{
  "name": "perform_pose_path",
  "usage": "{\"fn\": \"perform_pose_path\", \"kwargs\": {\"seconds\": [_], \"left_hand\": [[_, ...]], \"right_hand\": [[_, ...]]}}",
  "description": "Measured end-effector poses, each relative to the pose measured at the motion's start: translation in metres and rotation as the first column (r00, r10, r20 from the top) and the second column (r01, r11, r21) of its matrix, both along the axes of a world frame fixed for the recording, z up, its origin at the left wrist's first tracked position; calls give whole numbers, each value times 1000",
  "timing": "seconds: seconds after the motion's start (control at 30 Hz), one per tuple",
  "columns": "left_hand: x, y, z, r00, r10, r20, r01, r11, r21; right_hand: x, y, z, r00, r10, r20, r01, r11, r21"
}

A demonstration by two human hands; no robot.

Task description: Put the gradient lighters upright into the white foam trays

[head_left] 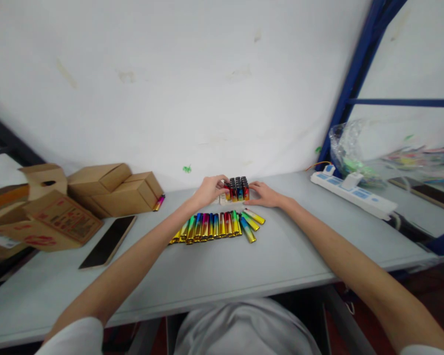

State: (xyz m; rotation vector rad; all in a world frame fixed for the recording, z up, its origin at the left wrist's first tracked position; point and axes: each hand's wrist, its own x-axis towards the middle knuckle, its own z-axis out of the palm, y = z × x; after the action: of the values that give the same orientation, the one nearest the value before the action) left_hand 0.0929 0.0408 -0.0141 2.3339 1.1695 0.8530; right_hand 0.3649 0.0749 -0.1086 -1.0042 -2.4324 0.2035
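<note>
A small pale tray (222,199) stands near the wall, with several upright lighters (239,190) in it, black tops up. My left hand (210,190) is at the tray's left side, its fingers closed around a lighter at the edge of the group; the fingertips are partly hidden. Against the right side of the tray rests my right hand (263,195), thumb in front and fingers behind, gripping it. In front of both hands lies a row of shiny lighters (210,226) in gold, blue, green and red. A few loose ones (248,229) fan out at its right end.
Brown cardboard boxes (114,192) stand at the left, beside an open carton (64,222). A dark phone (109,241) lies before them. One pink lighter (159,202) is by the boxes. A white power strip (351,193) and a clear plastic bag (350,148) are at the right.
</note>
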Motion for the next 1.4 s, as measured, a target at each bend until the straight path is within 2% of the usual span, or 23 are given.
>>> {"fn": "perform_pose_path", "kwargs": {"seconds": [0.27, 0.47, 0.57, 0.7, 0.8, 0.9, 1.0, 1.1, 1.17, 1.23, 1.4], "left_hand": [[-2, -4, -5, 998, 46, 42, -44, 998, -40], [-9, 2, 2, 999, -44, -19, 43, 997, -59], [-10, 5, -4, 999, -37, -17, 36, 996, -80], [-5, 4, -21, 1000, -23, 16, 25, 994, -108], [-2, -2, -24, 1000, -16, -18, 15, 997, -74], [-1, -12, -9, 998, 54, -45, -53, 998, 25], [4, -30, 10, 980, 145, -134, -117, 973, 197], [18, -57, 17, 962, 103, -253, -34, 964, 264], [31, -77, 12, 939, 58, -340, 25, 972, 235], [46, -94, 1, 906, 63, -419, 42, 971, 235], [76, -114, -27, 835, 158, -527, 26, 946, 324]], "right_hand": [[0, -1, 1, 1000, 3, 0, -3, 1000, 1], [0, -2, 2, 1000, 2, -6, -2, 1000, -7], [0, -1, 1, 1000, 11, -2, -11, 1000, -2], [0, 0, 0, 1000, 8, 3, -8, 1000, 6], [0, 0, 0, 1000, 0, -6, 0, 1000, 3], [0, 0, 0, 1000, 6, -14, -6, 1000, 0], [0, 1, -1, 1000, 12, -22, -12, 1000, 1], [1, 2, -2, 999, 31, -37, -30, 1000, 7], [2, 4, -4, 999, 40, -36, -40, 999, 18], [3, 7, -6, 999, 39, -20, -39, 999, 27], [4, 10, -10, 1000, 16, 4, -16, 999, 31]]}}
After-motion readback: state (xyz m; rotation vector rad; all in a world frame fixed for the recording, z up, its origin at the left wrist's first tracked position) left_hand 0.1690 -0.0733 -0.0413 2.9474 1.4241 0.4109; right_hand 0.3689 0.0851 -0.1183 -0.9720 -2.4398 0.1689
